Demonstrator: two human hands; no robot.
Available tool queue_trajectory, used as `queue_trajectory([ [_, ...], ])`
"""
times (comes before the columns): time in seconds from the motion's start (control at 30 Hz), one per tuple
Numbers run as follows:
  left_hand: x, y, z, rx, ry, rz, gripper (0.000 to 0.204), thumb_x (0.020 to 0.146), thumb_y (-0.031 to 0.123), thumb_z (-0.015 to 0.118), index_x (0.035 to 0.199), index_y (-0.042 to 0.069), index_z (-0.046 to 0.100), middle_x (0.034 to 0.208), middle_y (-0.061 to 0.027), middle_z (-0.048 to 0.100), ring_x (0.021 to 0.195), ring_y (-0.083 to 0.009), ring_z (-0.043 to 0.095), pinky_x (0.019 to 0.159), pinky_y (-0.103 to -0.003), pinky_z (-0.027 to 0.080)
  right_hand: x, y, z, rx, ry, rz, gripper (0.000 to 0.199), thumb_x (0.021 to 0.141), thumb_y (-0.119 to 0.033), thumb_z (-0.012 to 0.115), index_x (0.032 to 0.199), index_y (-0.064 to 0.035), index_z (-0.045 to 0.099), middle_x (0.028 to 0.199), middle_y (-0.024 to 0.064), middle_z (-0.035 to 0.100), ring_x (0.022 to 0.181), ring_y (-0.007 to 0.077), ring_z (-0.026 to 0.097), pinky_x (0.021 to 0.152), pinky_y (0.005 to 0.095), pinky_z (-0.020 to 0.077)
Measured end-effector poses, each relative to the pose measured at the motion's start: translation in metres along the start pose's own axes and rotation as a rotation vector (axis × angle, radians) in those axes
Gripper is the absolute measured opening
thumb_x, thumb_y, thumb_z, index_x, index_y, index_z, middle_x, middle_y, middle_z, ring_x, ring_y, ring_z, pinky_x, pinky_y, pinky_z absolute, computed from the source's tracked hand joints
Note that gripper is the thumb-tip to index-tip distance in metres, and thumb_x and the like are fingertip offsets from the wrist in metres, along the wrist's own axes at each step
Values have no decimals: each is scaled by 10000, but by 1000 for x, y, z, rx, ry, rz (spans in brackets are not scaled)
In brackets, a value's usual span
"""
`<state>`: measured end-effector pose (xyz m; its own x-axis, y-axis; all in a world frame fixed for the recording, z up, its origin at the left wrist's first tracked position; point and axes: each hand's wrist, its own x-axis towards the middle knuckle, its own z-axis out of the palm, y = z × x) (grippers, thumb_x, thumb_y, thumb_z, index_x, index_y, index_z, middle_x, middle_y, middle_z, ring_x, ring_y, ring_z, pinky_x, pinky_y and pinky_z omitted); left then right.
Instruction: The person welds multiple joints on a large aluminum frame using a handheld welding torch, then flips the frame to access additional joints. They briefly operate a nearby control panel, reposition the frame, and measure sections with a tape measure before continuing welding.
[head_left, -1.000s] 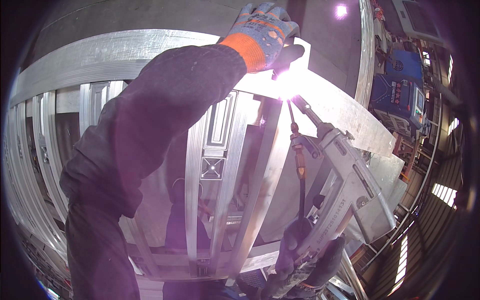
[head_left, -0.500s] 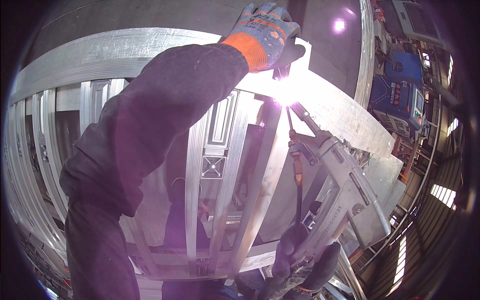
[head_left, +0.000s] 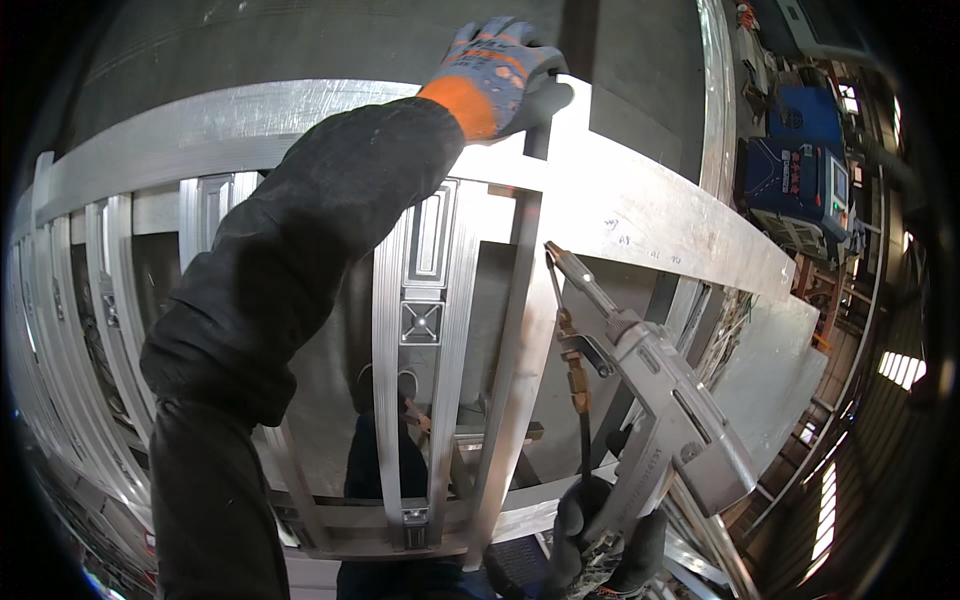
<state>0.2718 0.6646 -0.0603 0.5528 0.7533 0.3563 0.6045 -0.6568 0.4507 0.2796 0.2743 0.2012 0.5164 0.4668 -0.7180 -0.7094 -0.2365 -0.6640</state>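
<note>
My left hand (head_left: 497, 75), in a grey glove with an orange cuff, is closed around the far end of a metal bar (head_left: 571, 118) on the aluminium frame. Part of its grip is hidden behind the glove. In my dark-gloved right hand (head_left: 612, 535) is a grey welding gun (head_left: 672, 400), its handle wrapped by my fingers. A thin wire guide with a brass fitting (head_left: 578, 385) runs beside its nozzle. The nozzle tip sits over the slanted aluminium bar (head_left: 520, 370), a little below the joint with the wide long rail (head_left: 660, 205). No arc shows at the tip.
Ribbed uprights (head_left: 388, 400) with decorative square panels (head_left: 422, 323) cross the frame on the left. A blue machine (head_left: 795, 190) with a small screen stands at the far right. A flat metal sheet (head_left: 765, 370) lies right of the gun. My legs show below the frame.
The bright welding arc at the joint has gone out. The gun's tip has drawn back, down and slightly left, away from the joint. My left hand keeps its hold, slightly lower left in view.
</note>
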Motion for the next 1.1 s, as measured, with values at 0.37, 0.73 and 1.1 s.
queue_trajectory([
  [0.37, -5, 38, -72, -55, 99, 215, 381, 918, 304, 663, 1277, 178, 647, 1254, -152, 645, 1170, -377, 596, 997, -462, 489, -114, -28, -141, -238, -133, 111, 351, 861, -74, 630, 1190, 36, 573, 926, 145, 655, 721, 235, 674, 619, 341, 550],
  [0.73, -469, 353, -198, -824, -688, -226, 342, 892, 158, 690, 1216, 62, 641, 1081, -204, 663, 1019, -377, 658, 894, -437, 526, -260, 160, -396, -521, 378, 31, 214, 925, -48, 610, 1138, -51, 628, 944, 67, 654, 913, 222, 655, 782, 349, 533],
  [1.1, -824, 490, -222, -1097, -1228, -646, 526, 995, 139, 512, 1505, 48, 417, 1310, -192, 617, 1190, -299, 621, 994, -355, 497, -281, 317, -452, -726, 212, -211, 259, 948, -159, 711, 1132, 19, 667, 924, 99, 680, 816, 227, 638, 738, 400, 525],
])
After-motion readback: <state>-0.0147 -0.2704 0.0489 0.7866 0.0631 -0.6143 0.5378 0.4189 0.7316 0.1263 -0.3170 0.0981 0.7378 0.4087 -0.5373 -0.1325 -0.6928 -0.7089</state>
